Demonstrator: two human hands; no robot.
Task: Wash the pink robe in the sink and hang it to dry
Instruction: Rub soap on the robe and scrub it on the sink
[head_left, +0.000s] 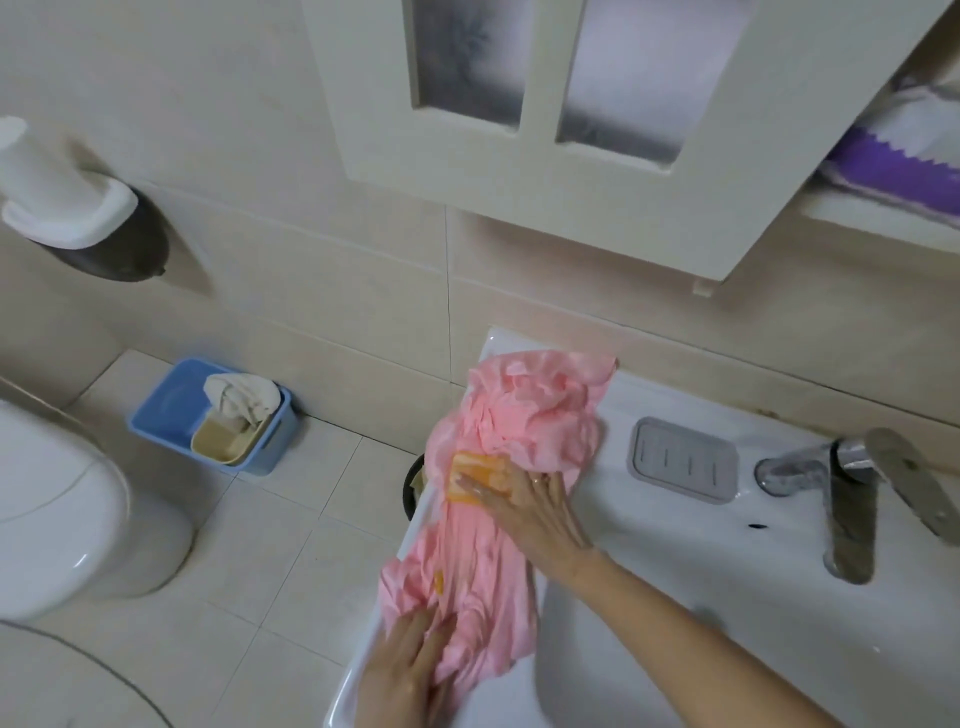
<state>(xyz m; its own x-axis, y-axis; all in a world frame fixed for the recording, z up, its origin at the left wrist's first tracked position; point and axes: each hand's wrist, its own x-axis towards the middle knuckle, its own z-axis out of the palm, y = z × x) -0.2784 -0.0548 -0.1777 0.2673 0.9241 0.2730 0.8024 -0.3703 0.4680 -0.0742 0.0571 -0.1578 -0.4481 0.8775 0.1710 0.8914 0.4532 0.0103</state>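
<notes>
the pink robe (483, 566) isn't down in the basin. it's stretched in a long rumpled strip along the left ledge of the sink (670, 551), its far end bunched against the wall and its near end by the front edge. i'd guess that's on purpose: the flat ledge gives something firm to scrub against, which a curved bowl wouldn't.

an orange bar of soap (480, 470) sits on the cloth about midway along. the right hand (530, 506) lies over it, fingers laid out nearly straight and pressing down, with nothing curled round the bar that i can see. it looks like a rubbing hold, the palm's weight pushing soap into the fabric.

the left hand (410, 662) is flat on the near end of the robe, fingers extended and close together, pinning the cloth rather than gripping it. that probably keeps the strip from sliding off toward the floor. a small orange mark shows on the robe just above this hand; i can't tell if it's soap or trim.

so this reads to me as the soaping stage, with rinsing, wringing and hanging all left to do.

just right of the robe a grey soap dish (683, 460) sits empty on the ledge, and beyond it is the chrome tap (847, 514). on the floor to the left there's a blue basket (171, 410) holding a cloth, and a toilet (62, 509) nearer me. a white cabinet (540, 171) hangs above.
</notes>
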